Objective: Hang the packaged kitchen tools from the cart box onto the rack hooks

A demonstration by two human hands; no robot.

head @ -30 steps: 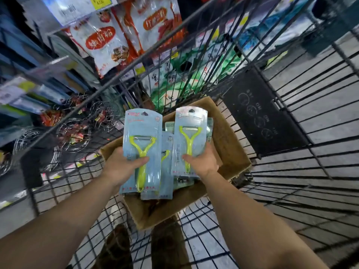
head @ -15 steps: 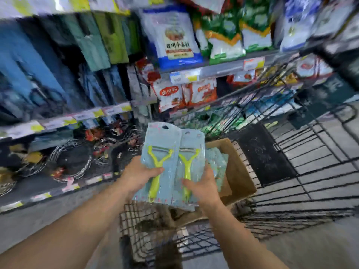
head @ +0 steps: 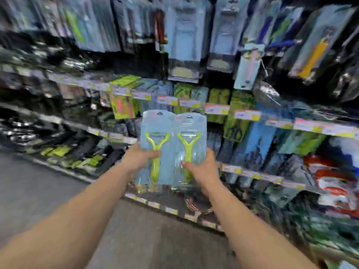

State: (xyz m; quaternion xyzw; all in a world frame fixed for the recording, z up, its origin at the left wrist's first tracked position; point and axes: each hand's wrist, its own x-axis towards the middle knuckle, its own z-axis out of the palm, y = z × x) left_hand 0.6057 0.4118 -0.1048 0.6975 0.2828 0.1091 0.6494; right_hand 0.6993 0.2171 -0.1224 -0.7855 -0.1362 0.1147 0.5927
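Observation:
I hold two light-blue carded packs, each with a yellow-green Y-shaped peeler, side by side and upright in front of the shelves. My left hand (head: 138,159) grips the left pack (head: 155,131), thumb across the peeler's handle. My right hand (head: 201,167) grips the right pack (head: 191,133) at its lower part. More packs seem stacked behind each front one. Both packs have a hang hole at the top. The rack (head: 184,45) above carries hanging blue-carded tools; its hooks are blurred. The cart and box are out of view.
Shelves with price-tag strips (head: 215,109) run across at the level of the packs' tops. Green and blue packaged goods (head: 239,113) fill the shelves behind. Dark cookware (head: 23,133) lies on low shelves at left. Grey floor (head: 48,191) lies below left. The picture is motion-blurred.
The view swung up and away from the cart and box to the tool rack. Both hands carried the peeler packs up and forward, side by side.

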